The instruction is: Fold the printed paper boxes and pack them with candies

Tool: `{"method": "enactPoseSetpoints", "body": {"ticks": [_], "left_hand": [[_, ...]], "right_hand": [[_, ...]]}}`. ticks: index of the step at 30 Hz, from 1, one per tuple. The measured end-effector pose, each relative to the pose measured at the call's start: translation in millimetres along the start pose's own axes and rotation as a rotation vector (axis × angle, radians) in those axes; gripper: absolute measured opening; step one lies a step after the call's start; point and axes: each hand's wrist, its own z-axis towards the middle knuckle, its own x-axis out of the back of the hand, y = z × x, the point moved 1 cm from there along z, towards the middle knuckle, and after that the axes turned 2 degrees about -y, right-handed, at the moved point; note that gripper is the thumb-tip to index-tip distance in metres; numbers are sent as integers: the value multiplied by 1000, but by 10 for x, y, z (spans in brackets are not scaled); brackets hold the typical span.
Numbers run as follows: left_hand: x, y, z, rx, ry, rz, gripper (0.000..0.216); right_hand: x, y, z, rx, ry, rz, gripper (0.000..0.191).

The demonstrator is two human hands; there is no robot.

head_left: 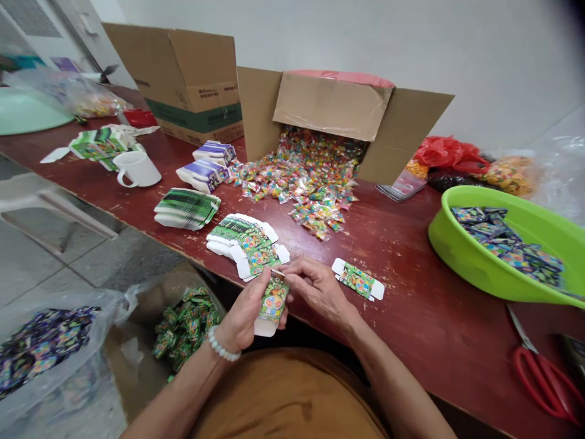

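My left hand (249, 305), with a pale bead bracelet at the wrist, is closed round a small green printed box (274, 300) that has a white flap at its lower end. My right hand (315, 286) pinches the upper end of that same box, at its flap. Just beyond my hands lies a fanned stack of flat green boxes (251, 244). One unfolded green box (359, 280) rests alone to the right. Farther left is another stack of flat boxes (187, 208).
An open carton (333, 107) spills wrapped candies (301, 183) across the red table (393, 238). A green basin (457, 268) holds dark packets; red-handled scissors (543, 378) lie near it. A white mug (139, 169) stands left. Below sit a carton of green packets (187, 323) and a plastic bag (46, 360).
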Motion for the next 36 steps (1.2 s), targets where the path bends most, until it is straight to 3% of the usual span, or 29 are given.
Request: {"method": "enactPoseSetpoints", "body": {"ticks": [7, 12, 15, 20, 24, 27, 28, 31, 36], "left_hand": [[-36, -8, 31, -122, 14, 142, 62], [3, 29, 30, -161, -35, 188, 64], [7, 37, 29, -152, -50, 163, 69], [0, -41, 77, -147, -38, 142, 60], [27, -66, 100, -128, 14, 82, 49], [75, -68, 36, -79, -1, 39, 42], [105, -80, 0, -49, -20, 36, 40], [285, -135, -116, 41, -52, 89, 38], [853, -98, -255, 52, -50, 354, 42]], "right_hand": [[2, 29, 137, -278, -65, 275, 24], [57, -11, 174, -310, -70, 365, 26], [71, -57, 114, -171, -102, 238, 25], [64, -54, 29, 67, -126, -192, 18], [259, 195, 207, -7, -77, -308, 23], [587, 471, 446, -119, 258, -668, 23], [686, 560, 515, -150, 313, -720, 25], [875, 758, 627, -184, 335, -782, 27], [950, 816, 557, -173, 304, -745, 10]]}}
